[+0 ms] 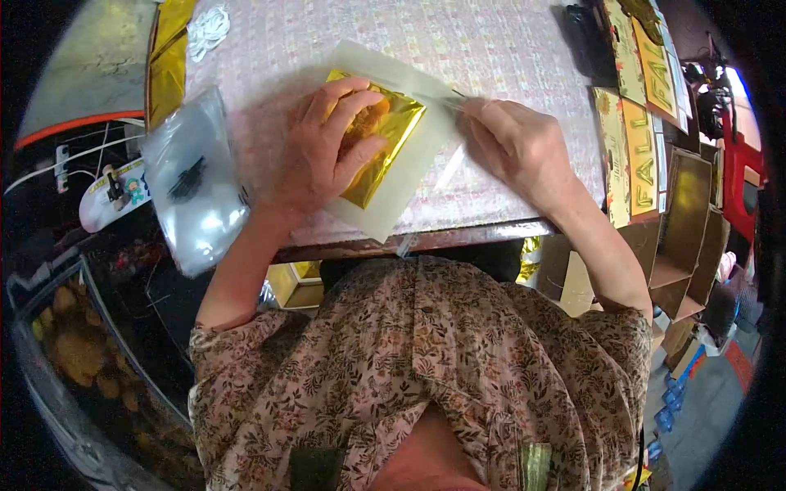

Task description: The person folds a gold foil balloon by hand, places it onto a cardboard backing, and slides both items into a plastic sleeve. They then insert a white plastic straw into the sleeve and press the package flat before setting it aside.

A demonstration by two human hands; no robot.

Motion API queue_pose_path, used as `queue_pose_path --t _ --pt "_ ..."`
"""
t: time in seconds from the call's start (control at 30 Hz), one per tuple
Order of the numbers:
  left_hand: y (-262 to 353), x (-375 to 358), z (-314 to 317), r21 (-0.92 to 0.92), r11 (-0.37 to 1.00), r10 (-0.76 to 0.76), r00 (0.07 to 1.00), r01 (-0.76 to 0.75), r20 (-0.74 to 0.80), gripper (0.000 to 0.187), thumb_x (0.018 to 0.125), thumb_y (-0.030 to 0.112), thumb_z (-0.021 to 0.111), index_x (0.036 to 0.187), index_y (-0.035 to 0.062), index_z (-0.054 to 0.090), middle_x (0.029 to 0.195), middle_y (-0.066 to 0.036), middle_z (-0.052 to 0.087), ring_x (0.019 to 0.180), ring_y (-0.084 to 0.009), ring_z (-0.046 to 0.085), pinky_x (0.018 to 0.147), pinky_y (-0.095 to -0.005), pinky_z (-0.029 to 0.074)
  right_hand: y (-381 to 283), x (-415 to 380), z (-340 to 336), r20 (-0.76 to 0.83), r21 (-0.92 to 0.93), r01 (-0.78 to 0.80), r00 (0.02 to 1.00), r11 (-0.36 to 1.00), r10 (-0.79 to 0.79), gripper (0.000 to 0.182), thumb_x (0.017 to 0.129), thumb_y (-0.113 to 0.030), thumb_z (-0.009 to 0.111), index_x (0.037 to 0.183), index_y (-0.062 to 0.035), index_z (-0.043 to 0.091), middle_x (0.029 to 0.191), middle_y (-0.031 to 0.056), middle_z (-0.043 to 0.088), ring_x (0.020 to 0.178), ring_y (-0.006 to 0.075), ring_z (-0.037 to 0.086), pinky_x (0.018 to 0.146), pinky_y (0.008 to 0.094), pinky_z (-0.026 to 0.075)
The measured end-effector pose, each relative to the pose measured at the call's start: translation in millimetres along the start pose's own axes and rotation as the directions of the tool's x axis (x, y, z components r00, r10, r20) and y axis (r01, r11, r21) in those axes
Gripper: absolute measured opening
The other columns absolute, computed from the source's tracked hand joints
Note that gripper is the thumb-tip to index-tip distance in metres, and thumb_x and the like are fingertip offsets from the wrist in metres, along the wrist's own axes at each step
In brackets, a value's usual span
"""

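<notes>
A frosted plastic bag [409,192] lies slantwise near the table's front edge. On it, or inside it, is a shiny gold card [401,123] with a brown, rounded item [366,119] on top. My left hand [327,143] rests over the card and the brown item, its fingers spread and thumb apart. At the bag's right corner, my right hand [516,143] is closed in a pinch on the clear plastic. A thin dark sliver shows at those fingertips, and a pale, shiny strip [450,168] slants below them.
A stack of clear plastic bags [196,188] overhangs the table's left edge. White cord [208,31] lies at the back left on the patterned tablecloth [327,20]. Printed "FALL" cards [643,155] and a black bag [583,41] line the right side, with cardboard boxes [688,221] beyond.
</notes>
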State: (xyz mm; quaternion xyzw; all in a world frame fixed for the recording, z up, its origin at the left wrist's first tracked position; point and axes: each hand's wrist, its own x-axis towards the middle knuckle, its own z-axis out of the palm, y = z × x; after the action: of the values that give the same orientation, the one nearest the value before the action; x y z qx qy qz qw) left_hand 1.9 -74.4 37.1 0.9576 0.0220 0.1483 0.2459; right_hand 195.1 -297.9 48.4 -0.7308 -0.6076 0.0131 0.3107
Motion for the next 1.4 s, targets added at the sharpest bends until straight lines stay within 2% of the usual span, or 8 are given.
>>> queue_pose_path --t 0.23,0.5,0.83,1.07,1.2,1.27,1.33,1.4 --pt "-5 -2 4 -0.030 0.998 -0.049 0.999 0.049 -0.001 0.049 0.087 0.029 0.077 0.130 0.0104 0.061 0.134 -0.010 0.056 0.122 -0.0334 0.055 0.106 -0.0467 0.041 14 8 10 -0.028 -0.171 0.205 0.977 0.964 -0.213 0.022 0.082 -0.005 0.082 0.100 0.0040 0.073 0.098 0.0179 0.077 0.085 0.0281 0.077 0.066 0.0326 0.067" --pt "-2 1 -2 -0.006 0.999 -0.046 0.994 0.046 0.096 0.055 0.080 0.018 0.078 0.133 0.0115 0.063 0.136 -0.012 0.055 0.126 -0.0345 0.053 0.111 -0.0463 0.039 15 9 8 0.017 -0.140 0.170 0.985 0.975 -0.169 0.028 0.079 -0.003 0.083 0.104 0.0029 0.072 0.099 0.0168 0.077 0.090 0.0291 0.077 0.070 0.0327 0.066" --pt "-3 1 0 0.028 0.998 -0.056 0.993 0.054 0.104 0.065 0.079 0.040 0.080 0.138 0.0198 0.061 0.137 -0.005 0.055 0.128 -0.0248 0.054 0.112 -0.0467 0.033 14 17 7 0.002 -0.149 0.168 0.986 0.974 -0.169 0.029 0.076 -0.008 0.080 0.103 -0.0033 0.073 0.096 0.0105 0.077 0.090 0.0261 0.077 0.071 0.0346 0.064" --pt "-1 2 -3 0.066 0.996 -0.063 0.986 0.053 0.157 0.067 0.077 0.044 0.080 0.138 0.0226 0.064 0.142 -0.004 0.054 0.133 -0.0239 0.050 0.114 -0.0467 0.029 16 21 3 0.070 -0.039 0.133 0.989 0.990 -0.131 0.034 0.078 0.003 0.080 0.110 0.0030 0.072 0.106 0.0164 0.077 0.096 0.0310 0.076 0.078 0.0346 0.065" --pt "1 4 -3 0.075 0.997 -0.038 0.984 0.025 0.173 0.072 0.071 0.031 0.082 0.140 0.0206 0.063 0.143 -0.008 0.054 0.132 -0.0322 0.050 0.113 -0.0491 0.036 17 20 5 0.104 0.065 0.058 0.992 0.996 -0.064 0.033 0.081 0.004 0.078 0.113 0.0030 0.072 0.110 0.0172 0.076 0.101 0.0300 0.075 0.081 0.0336 0.064" --pt "3 4 -3 0.107 0.992 -0.085 0.980 0.067 0.179 0.066 0.077 0.046 0.080 0.138 0.0254 0.065 0.145 0.000 0.053 0.135 -0.0221 0.047 0.114 -0.0472 0.029 14 19 4 0.127 0.082 0.013 0.992 0.997 -0.023 0.032 0.083 0.005 0.076 0.115 0.0029 0.072 0.113 0.0173 0.075 0.104 0.0287 0.075 0.082 0.0329 0.064" --pt "2 3 0 0.115 0.992 -0.080 0.982 0.061 0.169 0.067 0.077 0.046 0.080 0.138 0.0253 0.065 0.145 0.000 0.053 0.135 -0.0219 0.046 0.114 -0.0473 0.028 9 18 2 0.239 0.264 -0.273 0.948 0.925 0.211 0.030 0.089 0.007 0.070 0.119 0.0034 0.071 0.123 0.0177 0.072 0.111 0.0255 0.071 0.087 0.0323 0.062" --pt "3 2 0 0.122 0.991 -0.075 0.985 0.055 0.158 0.067 0.076 0.046 0.080 0.138 0.0253 0.064 0.145 0.001 0.052 0.136 -0.0217 0.046 0.114 -0.0473 0.028 10 16 0 0.261 0.288 -0.286 0.942 0.914 0.212 0.027 0.093 0.006 0.067 0.120 0.0053 0.070 0.126 0.0183 0.070 0.114 0.0248 0.069 0.091 0.0319 0.061"
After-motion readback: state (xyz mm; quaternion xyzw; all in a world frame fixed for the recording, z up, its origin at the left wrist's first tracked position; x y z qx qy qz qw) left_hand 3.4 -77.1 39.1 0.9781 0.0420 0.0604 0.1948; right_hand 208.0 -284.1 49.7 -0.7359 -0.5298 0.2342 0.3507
